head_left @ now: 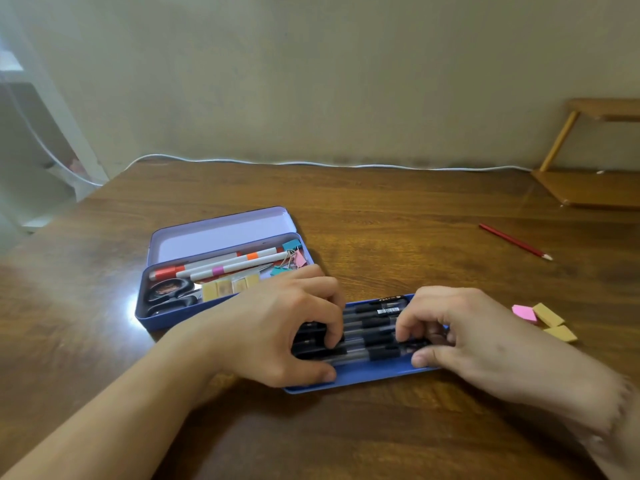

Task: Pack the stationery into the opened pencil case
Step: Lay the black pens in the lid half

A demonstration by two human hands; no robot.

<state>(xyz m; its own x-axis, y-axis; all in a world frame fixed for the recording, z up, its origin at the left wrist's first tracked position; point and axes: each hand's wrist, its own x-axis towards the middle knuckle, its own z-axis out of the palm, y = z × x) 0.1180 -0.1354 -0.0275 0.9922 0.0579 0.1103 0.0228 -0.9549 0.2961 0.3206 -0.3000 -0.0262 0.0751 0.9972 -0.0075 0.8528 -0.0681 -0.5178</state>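
Both hands press down on a row of clear-barrelled pens with black caps and grips [372, 332], lying side by side in a shallow blue metal tray [367, 374]. Left hand [277, 327]: fingers curled over the pens' left ends, thumb laid along the tray's near edge. Right hand [460, 327]: fingertips bent onto the right ends, thumb flat at the near rim. Neither grip lifts a pen clear; each is a curled, downward hold on the row.

Tray sits on the glossy wood-grain brown surface [398, 237], just in front of and to the right of the open blue tin pencil case [152, 317]. Its pale lilac lid [221, 230] is hinged back.

Case contents: black-handled scissors [169, 296] at the left end; long white markers with orange, red and pink bands [225, 263] along the back; small tan rectangular erasers [228, 287] near the front wall; pink and teal binder clips [289, 258] at the right end.

Loose on the surface: red pencil with a sharpened tip [514, 241], far right, well apart from the case; pink wedge eraser [524, 312] and two tan wedge erasers [554, 322], close together just beside the right hand.

White cable [311, 163] runs along the wall at the far edge.
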